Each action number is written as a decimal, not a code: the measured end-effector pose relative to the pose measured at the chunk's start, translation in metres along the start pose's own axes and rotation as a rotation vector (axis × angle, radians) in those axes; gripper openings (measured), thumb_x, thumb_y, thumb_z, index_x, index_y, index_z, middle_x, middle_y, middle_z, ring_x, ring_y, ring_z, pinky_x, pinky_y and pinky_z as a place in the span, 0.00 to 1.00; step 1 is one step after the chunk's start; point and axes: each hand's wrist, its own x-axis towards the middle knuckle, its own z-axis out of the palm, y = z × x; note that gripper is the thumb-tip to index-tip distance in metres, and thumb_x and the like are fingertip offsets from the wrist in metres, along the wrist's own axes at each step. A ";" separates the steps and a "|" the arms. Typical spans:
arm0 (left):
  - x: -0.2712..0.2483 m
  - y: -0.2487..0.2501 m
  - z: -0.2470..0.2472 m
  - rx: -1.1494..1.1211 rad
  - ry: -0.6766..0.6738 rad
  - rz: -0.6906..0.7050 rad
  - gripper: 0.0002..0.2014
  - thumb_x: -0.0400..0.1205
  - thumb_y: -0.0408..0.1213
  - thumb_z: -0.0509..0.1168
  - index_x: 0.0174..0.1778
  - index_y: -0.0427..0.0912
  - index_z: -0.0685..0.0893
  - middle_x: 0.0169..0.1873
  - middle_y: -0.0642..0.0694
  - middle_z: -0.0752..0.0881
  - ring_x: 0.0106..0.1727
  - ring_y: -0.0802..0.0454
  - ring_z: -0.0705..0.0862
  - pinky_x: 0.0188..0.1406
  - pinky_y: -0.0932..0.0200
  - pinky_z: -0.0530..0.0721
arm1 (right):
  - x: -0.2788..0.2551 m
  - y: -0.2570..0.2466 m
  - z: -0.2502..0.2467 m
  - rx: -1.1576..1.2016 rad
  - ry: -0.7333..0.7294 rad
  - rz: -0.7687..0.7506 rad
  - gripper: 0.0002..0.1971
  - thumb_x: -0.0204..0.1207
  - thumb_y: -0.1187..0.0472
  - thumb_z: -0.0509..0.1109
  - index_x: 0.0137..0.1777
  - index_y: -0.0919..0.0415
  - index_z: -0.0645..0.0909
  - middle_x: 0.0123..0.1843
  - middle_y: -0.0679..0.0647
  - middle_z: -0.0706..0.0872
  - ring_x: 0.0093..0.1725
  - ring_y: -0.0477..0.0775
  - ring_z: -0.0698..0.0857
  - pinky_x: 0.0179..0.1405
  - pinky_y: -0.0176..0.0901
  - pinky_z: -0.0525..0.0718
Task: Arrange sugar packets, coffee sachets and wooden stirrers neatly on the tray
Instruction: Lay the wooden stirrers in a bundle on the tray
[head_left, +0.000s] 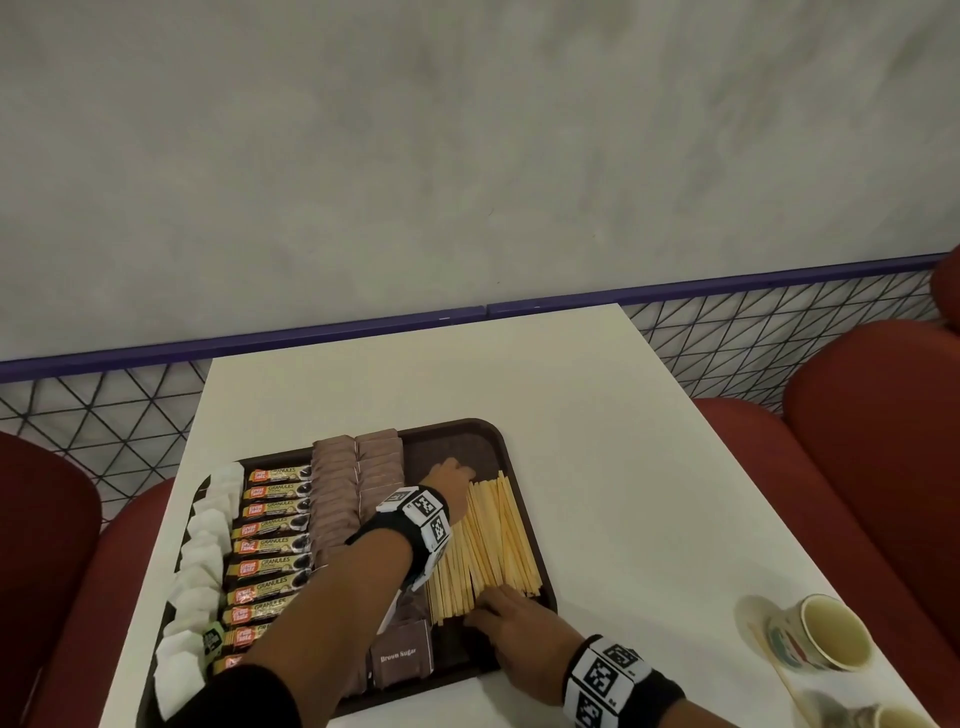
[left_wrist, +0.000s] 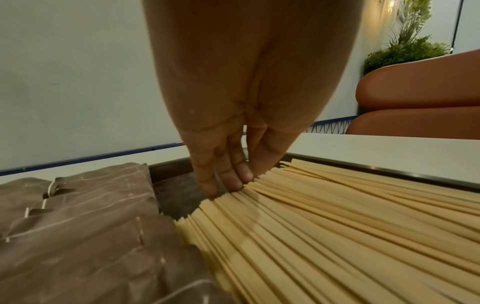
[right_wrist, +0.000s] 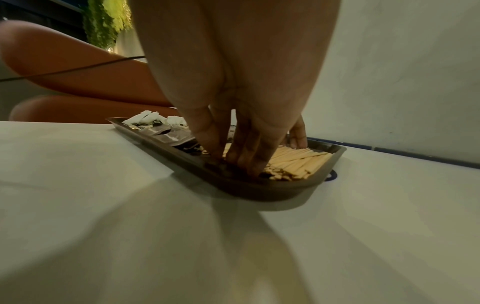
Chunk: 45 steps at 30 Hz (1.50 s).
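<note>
Pale wooden stirrers (head_left: 485, 543) lie side by side in a flat row on the right part of the dark brown plastic tray (head_left: 524, 467), their long axes running from the near edge to the far edge and leaning slightly, so the far ends sit a little further right than the near ends. The left hand (head_left: 451, 477) has straight, closed-together fingers pressed against the far ends of the sticks, while the right hand (head_left: 511, 626) rests its straight fingers against the near ends. To the left stand two columns of brown paper sugar packets (head_left: 356, 483); one near packet reads "Brown Sugar" (head_left: 400, 656). Further left is a column of orange and black coffee sachets (head_left: 272, 540) printed "GRANULES", then a column of white packets (head_left: 200, 551) along the left rim. The tray sits on a white table (head_left: 597, 415).

The left wrist view shows the left fingertips (left_wrist: 235, 181) butted up to the stick ends (left_wrist: 311, 216), beside the brown packets (left_wrist: 78, 216). The right wrist view alone shows the right fingers (right_wrist: 241, 158) planted on the tray floor by the near rim (right_wrist: 259, 187). Only the head view shows two paper cups (head_left: 826, 631) at the table's right edge.
</note>
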 end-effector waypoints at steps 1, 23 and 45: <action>0.000 0.000 -0.001 -0.003 0.016 -0.001 0.28 0.81 0.20 0.51 0.79 0.41 0.65 0.74 0.38 0.65 0.75 0.40 0.65 0.72 0.49 0.72 | -0.002 0.001 -0.001 0.003 0.004 0.010 0.25 0.78 0.71 0.58 0.75 0.62 0.67 0.71 0.61 0.69 0.71 0.61 0.67 0.73 0.53 0.69; 0.007 0.024 0.003 -0.250 -0.031 0.065 0.33 0.82 0.19 0.50 0.83 0.42 0.52 0.82 0.41 0.57 0.81 0.42 0.59 0.79 0.53 0.61 | -0.018 0.007 -0.002 -0.037 -0.020 0.124 0.22 0.81 0.69 0.55 0.76 0.65 0.66 0.76 0.58 0.65 0.75 0.59 0.62 0.79 0.49 0.62; 0.004 -0.016 -0.006 -0.105 -0.039 0.020 0.26 0.81 0.21 0.52 0.74 0.43 0.73 0.71 0.37 0.72 0.72 0.41 0.73 0.73 0.52 0.71 | 0.006 -0.004 0.002 -0.012 -0.021 0.041 0.25 0.78 0.69 0.59 0.76 0.64 0.65 0.72 0.60 0.66 0.73 0.61 0.65 0.76 0.53 0.67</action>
